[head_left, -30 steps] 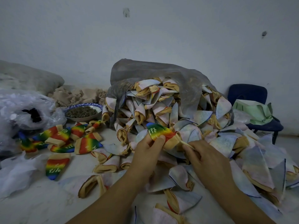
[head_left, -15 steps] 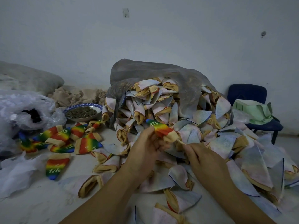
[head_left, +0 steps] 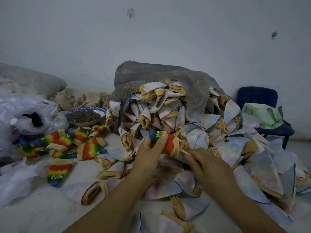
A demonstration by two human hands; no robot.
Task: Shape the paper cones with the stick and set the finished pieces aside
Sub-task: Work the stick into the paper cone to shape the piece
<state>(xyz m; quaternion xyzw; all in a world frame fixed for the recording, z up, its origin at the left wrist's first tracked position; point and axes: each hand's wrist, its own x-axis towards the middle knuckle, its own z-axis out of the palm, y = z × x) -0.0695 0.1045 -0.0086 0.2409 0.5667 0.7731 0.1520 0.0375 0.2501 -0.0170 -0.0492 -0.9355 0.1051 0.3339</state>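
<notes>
Head camera looks down on my left hand (head_left: 146, 157), fingers and thumb curled round a rainbow cone (head_left: 170, 145) just in front of the pile of pale cones (head_left: 168, 115). My right hand (head_left: 208, 169) pinches the stick (head_left: 185, 152), whose tip enters the cone's tan open end. Left of the pile the finished rainbow pieces (head_left: 90, 148) lie scattered, a bowl (head_left: 99, 109) of dark bits behind them. Right of the pile stands a blue chair (head_left: 257, 96); a grey bag (head_left: 159, 74) drapes over the pile's top.
</notes>
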